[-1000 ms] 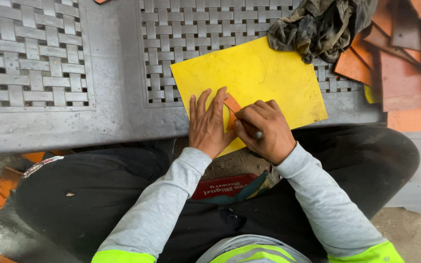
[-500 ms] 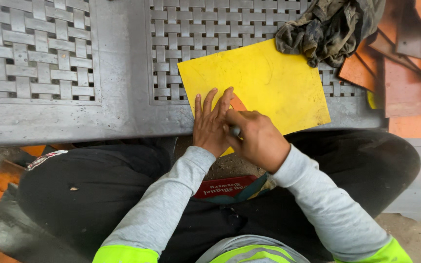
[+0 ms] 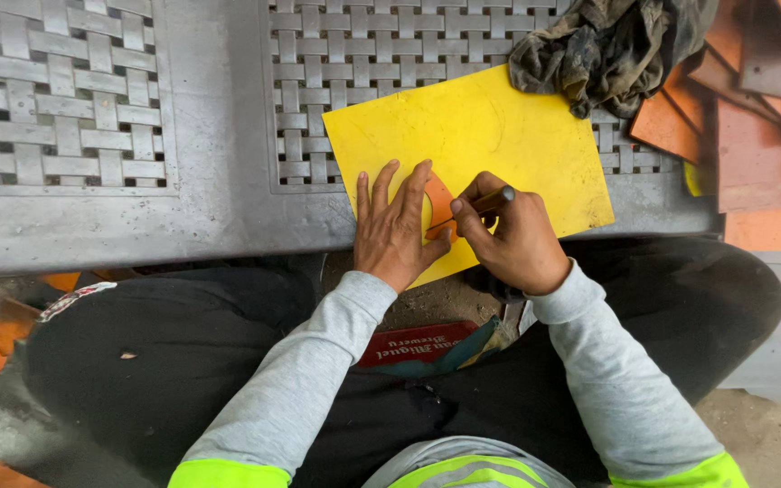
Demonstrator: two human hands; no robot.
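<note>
- Yellow sheet point(image 3: 499, 136) lies flat on the grey woven-metal bench point(image 3: 210, 208), long axis tilted, its near corner overhanging the edge.
- Left hand point(image 3: 397, 230) — fingers spread, pressing down an orange piece point(image 3: 439, 201).
- Right hand point(image 3: 512, 239) pinches a pencil point(image 3: 481, 204), tip pointing left toward the orange piece.
- Dark rag point(image 3: 607, 50) at the sheet's far right corner.

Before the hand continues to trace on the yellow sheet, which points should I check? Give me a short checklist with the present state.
1. Left hand presses flat on the orange piece: ok.
2. Right hand has a firm grip on the pencil: ok.
3. Pencil tip at the orange piece's edge: cannot tell.
4. Yellow sheet fully supported by the metal bench: not ok, its near corner overhangs.
5. Dark rag clear of the hands: ok.
</note>
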